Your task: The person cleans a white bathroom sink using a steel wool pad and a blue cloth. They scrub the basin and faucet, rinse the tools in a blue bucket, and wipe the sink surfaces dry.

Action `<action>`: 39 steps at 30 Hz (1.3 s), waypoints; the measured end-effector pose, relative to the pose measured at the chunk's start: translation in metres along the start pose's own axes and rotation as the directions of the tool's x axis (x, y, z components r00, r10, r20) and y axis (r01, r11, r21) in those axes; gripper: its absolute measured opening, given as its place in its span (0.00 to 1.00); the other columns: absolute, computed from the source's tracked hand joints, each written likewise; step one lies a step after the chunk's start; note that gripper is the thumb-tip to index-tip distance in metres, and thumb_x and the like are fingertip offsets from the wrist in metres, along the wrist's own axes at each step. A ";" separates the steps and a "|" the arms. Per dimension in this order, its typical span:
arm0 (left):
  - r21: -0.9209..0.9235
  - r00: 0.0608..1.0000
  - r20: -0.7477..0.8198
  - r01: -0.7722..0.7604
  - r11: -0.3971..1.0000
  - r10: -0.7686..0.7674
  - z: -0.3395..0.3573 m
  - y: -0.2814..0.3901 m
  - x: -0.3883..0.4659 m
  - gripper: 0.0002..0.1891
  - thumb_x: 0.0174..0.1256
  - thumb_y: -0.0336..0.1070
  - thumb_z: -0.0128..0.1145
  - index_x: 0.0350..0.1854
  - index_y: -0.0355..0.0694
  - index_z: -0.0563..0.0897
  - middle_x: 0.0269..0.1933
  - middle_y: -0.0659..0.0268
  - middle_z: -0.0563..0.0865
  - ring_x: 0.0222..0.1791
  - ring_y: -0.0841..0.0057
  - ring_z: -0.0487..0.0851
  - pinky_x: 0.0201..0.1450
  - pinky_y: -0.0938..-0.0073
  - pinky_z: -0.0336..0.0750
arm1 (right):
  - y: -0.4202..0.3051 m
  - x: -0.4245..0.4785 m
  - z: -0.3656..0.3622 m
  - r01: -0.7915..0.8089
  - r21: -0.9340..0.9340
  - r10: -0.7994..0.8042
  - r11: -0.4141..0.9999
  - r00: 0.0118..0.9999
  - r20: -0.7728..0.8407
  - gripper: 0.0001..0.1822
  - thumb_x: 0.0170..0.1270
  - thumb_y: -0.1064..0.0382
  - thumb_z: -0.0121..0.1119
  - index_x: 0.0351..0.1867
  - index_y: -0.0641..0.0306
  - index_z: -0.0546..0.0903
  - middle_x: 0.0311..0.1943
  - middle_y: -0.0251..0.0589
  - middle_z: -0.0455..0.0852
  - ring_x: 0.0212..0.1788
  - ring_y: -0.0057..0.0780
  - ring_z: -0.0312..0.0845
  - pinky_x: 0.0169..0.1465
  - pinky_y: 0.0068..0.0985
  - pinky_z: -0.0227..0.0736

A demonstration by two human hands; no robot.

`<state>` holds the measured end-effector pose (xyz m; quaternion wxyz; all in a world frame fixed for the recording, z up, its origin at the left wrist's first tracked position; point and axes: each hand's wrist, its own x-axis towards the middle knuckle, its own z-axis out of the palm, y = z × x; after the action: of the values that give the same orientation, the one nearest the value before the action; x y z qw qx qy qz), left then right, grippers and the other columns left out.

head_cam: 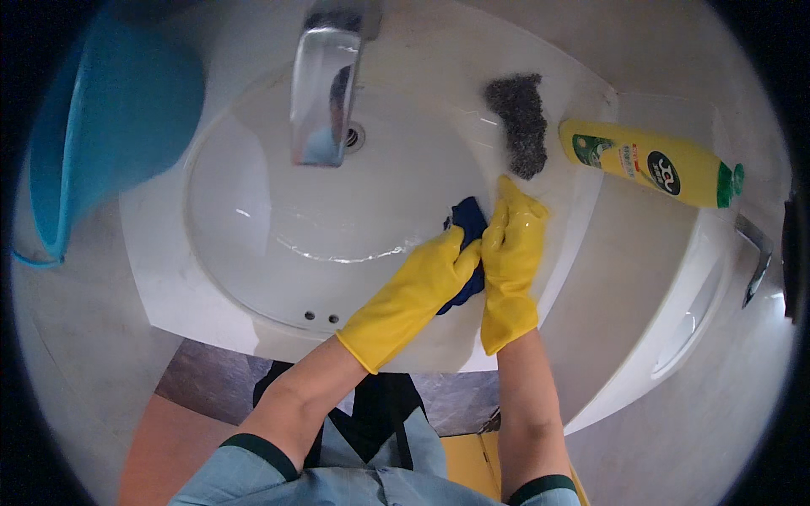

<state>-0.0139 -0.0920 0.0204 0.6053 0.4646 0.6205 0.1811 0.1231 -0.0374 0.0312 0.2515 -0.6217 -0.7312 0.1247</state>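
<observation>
Both my hands wear yellow rubber gloves and meet over the right side of a white washbasin (pixel 354 202). My left hand (pixel 443 259) grips a dark blue cloth (pixel 469 218), which hangs out above and below the glove. My right hand (pixel 516 253) lies against the cloth's right edge with its fingers together; whether it also holds the cloth is hidden. A grey scouring pad (pixel 522 126) lies on the basin's rim just beyond my right hand. To its right a yellow bottle of Jif cleaner (pixel 652 161) with a green cap lies on its side.
A chrome faucet (pixel 323 101) reaches over the basin near the drain (pixel 354 136). At the left stands a blue plastic bucket (pixel 133 107). Beyond the right edge of the counter are a white fixture (pixel 683 316) and a chrome handle (pixel 756 259).
</observation>
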 end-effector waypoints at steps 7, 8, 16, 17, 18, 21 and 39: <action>0.099 0.921 -0.386 0.092 0.991 -0.047 -0.029 0.028 0.085 0.29 0.83 0.56 0.54 0.68 0.34 0.81 0.63 0.36 0.85 0.65 0.41 0.81 0.66 0.46 0.74 | 0.006 0.001 -0.004 -0.067 0.020 0.066 0.998 0.997 0.038 0.20 0.65 0.70 0.59 0.58 0.68 0.86 0.36 0.54 0.87 0.40 0.57 0.81 0.49 0.46 0.73; 0.320 0.926 -0.372 0.062 0.945 0.065 -0.042 0.011 0.100 0.29 0.84 0.56 0.52 0.73 0.38 0.79 0.69 0.39 0.82 0.70 0.43 0.78 0.71 0.47 0.72 | 0.003 -0.004 -0.004 -0.109 0.005 0.108 0.994 0.992 0.060 0.19 0.68 0.71 0.59 0.59 0.66 0.87 0.40 0.54 0.88 0.45 0.56 0.81 0.54 0.45 0.73; 0.426 0.557 -0.765 0.061 0.903 0.324 -0.118 -0.041 0.142 0.19 0.84 0.38 0.53 0.71 0.43 0.83 0.62 0.44 0.88 0.60 0.50 0.87 0.63 0.53 0.80 | 0.007 0.011 -0.004 -0.023 0.018 0.023 1.000 0.999 0.038 0.20 0.62 0.69 0.59 0.55 0.69 0.86 0.27 0.50 0.84 0.31 0.54 0.80 0.39 0.45 0.72; 0.346 0.558 -0.791 0.068 0.936 0.252 -0.116 -0.040 0.144 0.18 0.84 0.39 0.54 0.70 0.44 0.84 0.62 0.45 0.88 0.60 0.51 0.87 0.63 0.54 0.80 | 0.007 0.010 -0.003 -0.030 0.021 0.030 0.999 0.999 0.038 0.20 0.63 0.69 0.59 0.56 0.69 0.86 0.27 0.49 0.84 0.31 0.54 0.80 0.39 0.45 0.72; 0.262 0.561 -0.809 0.074 0.962 0.177 -0.114 -0.037 0.146 0.18 0.85 0.40 0.54 0.70 0.44 0.84 0.61 0.45 0.88 0.59 0.51 0.87 0.62 0.55 0.81 | 0.006 0.010 -0.003 -0.040 0.021 0.039 0.999 0.999 0.037 0.20 0.63 0.69 0.59 0.56 0.69 0.86 0.28 0.49 0.84 0.31 0.54 0.80 0.39 0.45 0.71; -0.071 0.674 -0.738 -0.012 0.997 -0.044 -0.063 0.000 0.128 0.31 0.81 0.59 0.53 0.67 0.35 0.83 0.63 0.38 0.86 0.65 0.43 0.82 0.70 0.53 0.73 | 0.002 0.008 -0.003 -0.066 0.009 0.065 0.998 0.997 0.051 0.20 0.64 0.67 0.59 0.57 0.68 0.87 0.30 0.48 0.86 0.34 0.53 0.81 0.42 0.45 0.71; 0.283 0.576 -0.788 0.027 0.959 0.216 -0.141 -0.047 0.153 0.31 0.81 0.59 0.57 0.68 0.34 0.82 0.63 0.43 0.87 0.62 0.48 0.84 0.65 0.56 0.77 | 0.006 0.003 0.000 -0.070 -0.072 0.074 0.995 0.996 0.048 0.20 0.64 0.70 0.59 0.57 0.64 0.87 0.35 0.49 0.89 0.37 0.54 0.82 0.48 0.45 0.72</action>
<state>-0.1352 0.0540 -0.0771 0.1760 0.4390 0.8205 0.3212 0.1278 -0.0330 0.0292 0.2060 -0.6528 -0.7185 0.1236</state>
